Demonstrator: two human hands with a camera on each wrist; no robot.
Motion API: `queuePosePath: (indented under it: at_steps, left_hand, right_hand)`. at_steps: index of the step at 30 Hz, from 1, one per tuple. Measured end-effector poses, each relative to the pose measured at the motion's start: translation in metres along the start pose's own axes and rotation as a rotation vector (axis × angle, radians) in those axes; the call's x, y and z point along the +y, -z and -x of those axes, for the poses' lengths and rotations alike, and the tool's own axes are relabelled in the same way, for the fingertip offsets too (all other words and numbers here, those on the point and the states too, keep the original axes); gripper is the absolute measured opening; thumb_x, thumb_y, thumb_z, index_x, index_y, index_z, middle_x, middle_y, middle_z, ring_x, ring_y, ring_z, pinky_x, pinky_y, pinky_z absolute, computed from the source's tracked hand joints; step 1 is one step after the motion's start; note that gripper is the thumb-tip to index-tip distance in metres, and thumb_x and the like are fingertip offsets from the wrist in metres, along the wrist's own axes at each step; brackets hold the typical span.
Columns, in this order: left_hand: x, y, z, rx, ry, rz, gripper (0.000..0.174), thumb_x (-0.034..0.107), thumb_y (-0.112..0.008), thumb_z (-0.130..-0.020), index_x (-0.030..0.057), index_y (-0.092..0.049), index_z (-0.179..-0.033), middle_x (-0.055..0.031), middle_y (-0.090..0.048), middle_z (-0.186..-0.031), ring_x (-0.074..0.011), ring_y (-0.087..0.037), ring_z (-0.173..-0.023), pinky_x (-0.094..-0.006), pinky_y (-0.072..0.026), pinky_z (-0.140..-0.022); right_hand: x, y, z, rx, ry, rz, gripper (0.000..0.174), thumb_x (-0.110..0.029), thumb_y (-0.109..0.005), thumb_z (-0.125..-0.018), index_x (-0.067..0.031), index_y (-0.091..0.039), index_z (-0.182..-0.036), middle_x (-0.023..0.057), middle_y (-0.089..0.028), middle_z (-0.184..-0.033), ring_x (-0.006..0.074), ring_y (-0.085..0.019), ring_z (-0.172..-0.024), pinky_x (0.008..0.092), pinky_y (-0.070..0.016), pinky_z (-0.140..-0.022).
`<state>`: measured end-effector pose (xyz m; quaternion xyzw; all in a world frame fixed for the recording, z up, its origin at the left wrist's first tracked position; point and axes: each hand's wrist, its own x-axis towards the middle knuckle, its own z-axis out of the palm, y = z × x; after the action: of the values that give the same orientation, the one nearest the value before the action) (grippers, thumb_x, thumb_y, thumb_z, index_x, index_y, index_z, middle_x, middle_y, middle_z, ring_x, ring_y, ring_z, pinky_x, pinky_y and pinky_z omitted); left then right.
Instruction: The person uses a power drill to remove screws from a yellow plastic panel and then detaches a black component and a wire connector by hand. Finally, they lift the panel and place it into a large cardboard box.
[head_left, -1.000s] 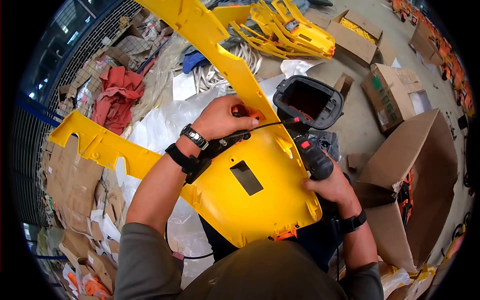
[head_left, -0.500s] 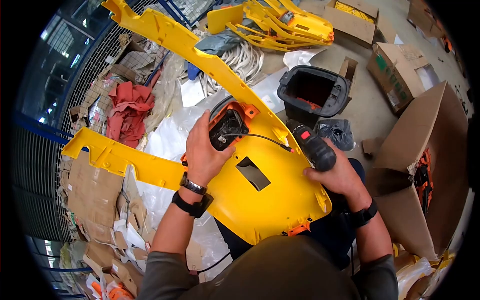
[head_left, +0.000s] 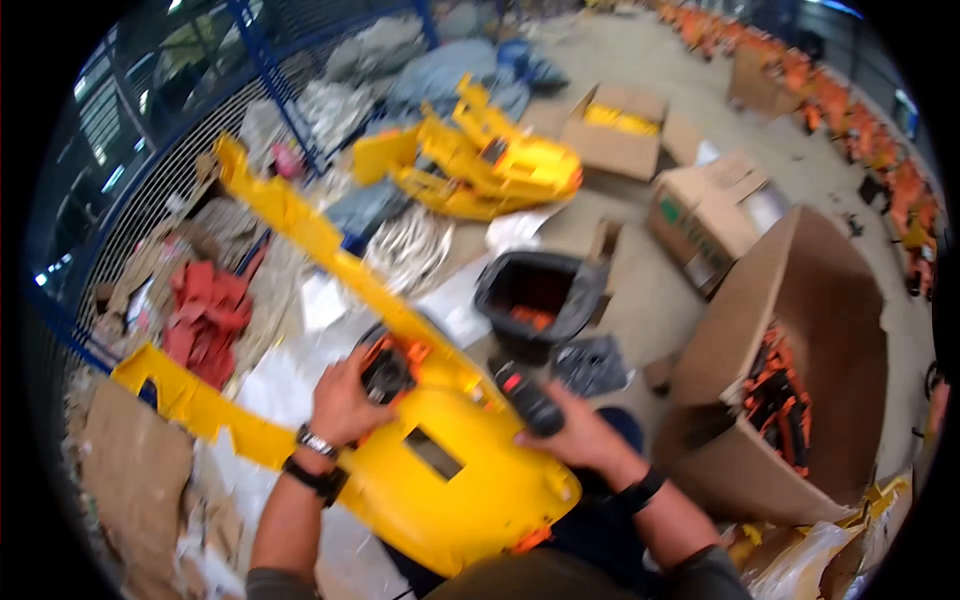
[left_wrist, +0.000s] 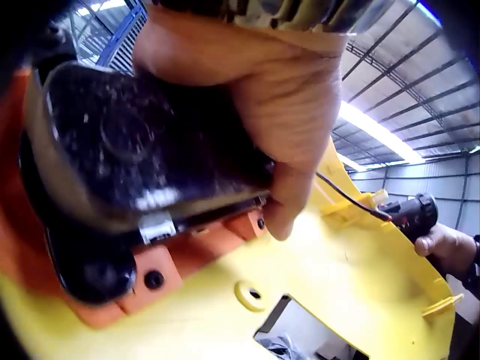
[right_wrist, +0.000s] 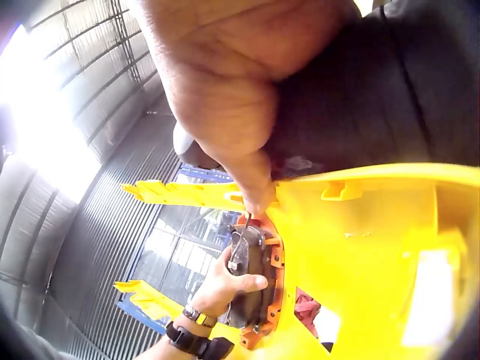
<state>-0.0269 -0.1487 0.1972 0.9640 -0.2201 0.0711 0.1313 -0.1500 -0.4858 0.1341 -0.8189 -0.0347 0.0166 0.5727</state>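
Note:
A large yellow plastic panel (head_left: 470, 500) with two long arms lies over the person's lap. At its middle sits a black housing (head_left: 388, 374) in an orange frame (left_wrist: 180, 274), which screws hold in the left wrist view. My left hand (head_left: 343, 402) grips the housing from the left, fingers along its far side and thumb at the near edge. A thin black cable (left_wrist: 352, 196) runs from the housing across the panel. My right hand (head_left: 588, 437) holds a black cordless drill (head_left: 540, 408) with a red button, by the panel's right edge.
A black bin (head_left: 540, 290) stands beyond the panel, with a dark plastic bag (head_left: 592, 366) beside it. On the right is a tall open carton (head_left: 720, 400) holding orange-and-black parts. More yellow panels (head_left: 490, 165) and boxes lie farther off. Cardboard (head_left: 135, 445) covers the left floor.
The left hand has moved from over the housing's top to its left side, uncovering it. The head view has tilted up, so everything appears lower and further left. The right hand still holds the drill.

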Motion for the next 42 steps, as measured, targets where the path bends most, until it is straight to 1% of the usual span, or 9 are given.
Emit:
queuePosePath:
  at_steps: [2, 9, 11, 15, 19, 20, 23, 33, 42]
  left_hand:
    - [0.005, 0.018, -0.011, -0.226, 0.145, -0.007, 0.096, 0.035, -0.089, -0.055, 0.0078, -0.053, -0.139, -0.0186, -0.071, -0.113, -0.039, -0.066, -0.103, -0.0444, -0.0542, -0.093]
    - [-0.043, -0.002, -0.017, -0.064, 0.206, 0.212, 0.096, 0.034, -0.089, -0.055, 0.0029, -0.053, -0.138, -0.0186, -0.071, -0.119, -0.0341, -0.069, -0.109, -0.0394, -0.0546, -0.096]
    - [-0.052, -0.008, -0.014, -0.026, 0.254, 0.229, 0.097, 0.032, -0.089, -0.054, 0.0022, -0.053, -0.138, -0.0181, -0.071, -0.12, -0.0334, -0.07, -0.109, -0.038, -0.0544, -0.097]
    - [-0.044, -0.015, -0.004, -0.056, 0.286, 0.322, 0.098, 0.032, -0.093, -0.055, 0.0032, -0.052, -0.14, -0.018, -0.071, -0.123, -0.033, -0.069, -0.111, -0.0388, -0.0546, -0.097]
    - [-0.055, -0.028, 0.003, -0.117, 0.282, 0.392, 0.099, 0.034, -0.092, -0.061, 0.0069, -0.049, -0.146, -0.0183, -0.072, -0.123, -0.0335, -0.07, -0.113, -0.0389, -0.0545, -0.096]
    - [-0.054, -0.025, 0.003, -0.15, 0.271, 0.426, 0.098, 0.032, -0.091, -0.064, 0.0061, -0.047, -0.147, -0.019, -0.07, -0.127, -0.0331, -0.068, -0.116, -0.038, -0.0527, -0.099]
    - [-0.062, -0.026, 0.005, -0.153, 0.233, 0.469, 0.101, 0.031, -0.091, -0.064, 0.0024, -0.044, -0.148, -0.0217, -0.065, -0.132, -0.0348, -0.063, -0.122, -0.0371, -0.049, -0.103]
    - [-0.052, -0.02, 0.007, -0.208, 0.377, 0.316, 0.111, 0.031, -0.092, -0.063, 0.0009, -0.036, -0.155, -0.0239, -0.059, -0.14, -0.0367, -0.059, -0.128, -0.0397, -0.0474, -0.108]
    - [-0.041, -0.014, 0.01, -0.174, 0.403, 0.292, 0.105, 0.022, -0.09, -0.063, 0.0015, -0.039, -0.153, -0.022, -0.064, -0.132, -0.0354, -0.062, -0.124, -0.039, -0.0485, -0.106]
  right_hand:
    - [0.008, -0.004, 0.0, 0.037, -0.03, -0.064, 0.069, -0.03, -0.087, -0.081, -0.0028, -0.054, -0.136, 0.0212, -0.07, -0.115, 0.0327, -0.069, -0.109, 0.0394, -0.0528, -0.094]
    - [-0.025, 0.026, 0.035, 0.217, -0.023, -0.197, 0.059, -0.023, -0.083, -0.087, -0.0061, -0.056, -0.136, 0.0113, -0.067, -0.121, 0.022, -0.066, -0.11, 0.0358, -0.05, -0.099]
    - [-0.018, 0.021, 0.042, 0.171, 0.025, -0.257, 0.055, -0.022, -0.081, -0.089, -0.0061, -0.057, -0.135, 0.0087, -0.069, -0.118, 0.018, -0.066, -0.108, 0.0342, -0.0513, -0.098]
    - [-0.036, 0.004, 0.053, -0.104, -0.039, -0.609, 0.045, -0.014, -0.075, -0.095, -0.0045, -0.059, -0.136, 0.0076, -0.07, -0.114, 0.0122, -0.067, -0.084, 0.0306, -0.057, -0.078]
    - [-0.011, -0.042, 0.048, -0.132, -0.037, -0.463, 0.035, -0.007, -0.076, -0.092, -0.0013, -0.063, -0.124, 0.0061, -0.07, -0.107, 0.0121, -0.066, -0.083, 0.0306, -0.0573, -0.075]
    - [-0.011, -0.051, 0.047, -0.161, -0.228, -0.573, 0.038, -0.001, -0.075, -0.089, -0.0014, -0.063, -0.125, 0.0058, -0.069, -0.106, 0.0124, -0.066, -0.081, 0.0295, -0.0568, -0.072]
    - [-0.012, -0.077, 0.035, -0.151, -0.246, -0.642, 0.049, 0.008, -0.071, -0.084, -0.0015, -0.06, -0.131, 0.0068, -0.068, -0.108, 0.0136, -0.065, -0.079, 0.03, -0.057, -0.069]
    - [-0.027, -0.106, -0.009, -0.207, -0.276, -0.619, 0.051, 0.001, -0.072, -0.085, -0.0019, -0.06, -0.135, 0.0087, -0.071, -0.109, 0.0146, -0.068, -0.082, 0.0307, -0.0581, -0.076]
    - [-0.021, -0.111, -0.021, -0.207, -0.237, -0.577, 0.05, 0.001, -0.073, -0.084, -0.0013, -0.061, -0.133, 0.0093, -0.072, -0.107, 0.0154, -0.069, -0.082, 0.031, -0.0577, -0.077]
